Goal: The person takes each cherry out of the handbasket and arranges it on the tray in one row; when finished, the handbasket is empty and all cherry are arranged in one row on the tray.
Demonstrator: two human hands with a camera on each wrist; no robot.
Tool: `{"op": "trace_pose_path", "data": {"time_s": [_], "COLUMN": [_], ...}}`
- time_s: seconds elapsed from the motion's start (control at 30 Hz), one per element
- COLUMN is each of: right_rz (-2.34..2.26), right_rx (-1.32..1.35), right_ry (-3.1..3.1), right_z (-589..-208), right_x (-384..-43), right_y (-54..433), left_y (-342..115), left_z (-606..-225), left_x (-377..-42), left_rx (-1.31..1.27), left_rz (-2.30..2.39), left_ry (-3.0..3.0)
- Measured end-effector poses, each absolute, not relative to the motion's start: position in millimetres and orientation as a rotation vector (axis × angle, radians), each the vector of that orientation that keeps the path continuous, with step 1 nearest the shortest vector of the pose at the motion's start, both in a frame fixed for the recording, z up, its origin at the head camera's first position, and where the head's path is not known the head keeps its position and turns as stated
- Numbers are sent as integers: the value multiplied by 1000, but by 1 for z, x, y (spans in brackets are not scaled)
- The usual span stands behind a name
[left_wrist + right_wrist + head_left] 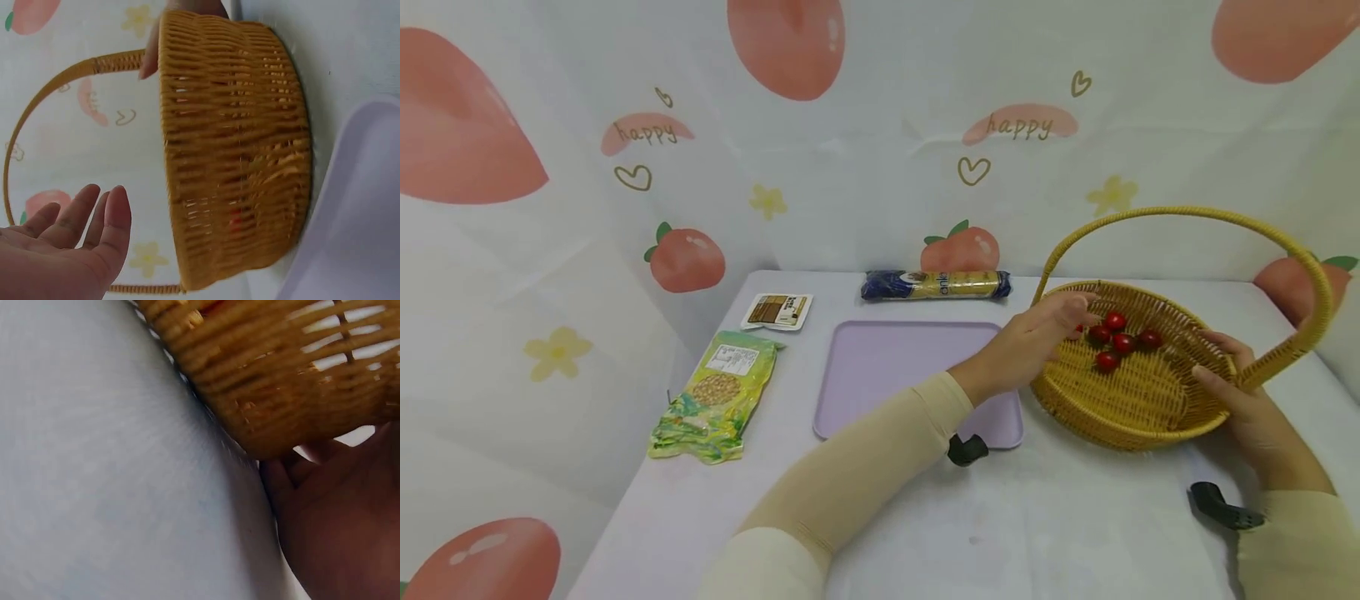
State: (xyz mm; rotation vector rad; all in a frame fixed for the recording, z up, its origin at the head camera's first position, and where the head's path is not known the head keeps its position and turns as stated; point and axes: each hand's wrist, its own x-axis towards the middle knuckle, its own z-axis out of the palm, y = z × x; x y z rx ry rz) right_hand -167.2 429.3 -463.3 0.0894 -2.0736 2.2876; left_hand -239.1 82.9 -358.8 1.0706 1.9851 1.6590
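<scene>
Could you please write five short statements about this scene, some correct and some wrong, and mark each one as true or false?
1. The right hand grips the side of the wicker basket. True.
2. The purple tray lies between the wicker basket and the green-and-yellow bag. True.
3. The small red fruits lie on the purple tray. False: they lie inside the wicker basket.
4. The left hand grips the purple tray. False: it is raised near the basket's rim, and nothing shows in its grasp.
5. The blue-and-gold packet lies beyond the purple tray in the head view. True.
</scene>
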Motion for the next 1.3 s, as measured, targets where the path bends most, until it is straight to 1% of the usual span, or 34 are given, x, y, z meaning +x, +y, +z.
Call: {"op": "trace_pose_path", "data": {"time_s": [0.1,0.27,0.4,0.53,0.77,0.9,1.07,1.17,1.3], "right_rz": [2294,2471,2539,2549,2580,2605,2642,2604,2558], "right_rx": [157,267,258,269,381,357,382,327,270], "right_ry": [-2133,-2040,-1978,-1947,-1857,-1825,-1758,-1801,-1867], "right_z": [-467,-474,-480,-481,-476,-475,-476,-477,-477], "right_x": [-168,-167,-167,-166,-170,-172,-171,-170,-172], "right_y": [431,443,450,453,450,447,448,448,446], "left_y": [97,122,136,151,173,174,180,187,192], "left_z": [-358,-358,-362,-363,-376,-386,-388,-390,-396], "left_x": [-245,-261,-272,-280,-287,-287,-288,-288,-288], "left_rx": [1014,899,767,688,625,598,570,545,642], "left_rz": [1618,1618,1685,1675,1584,1536,1489,1368,1068], "left_ry": [1984,1956,1861,1841,1943,2004,2060,2119,2220]}}
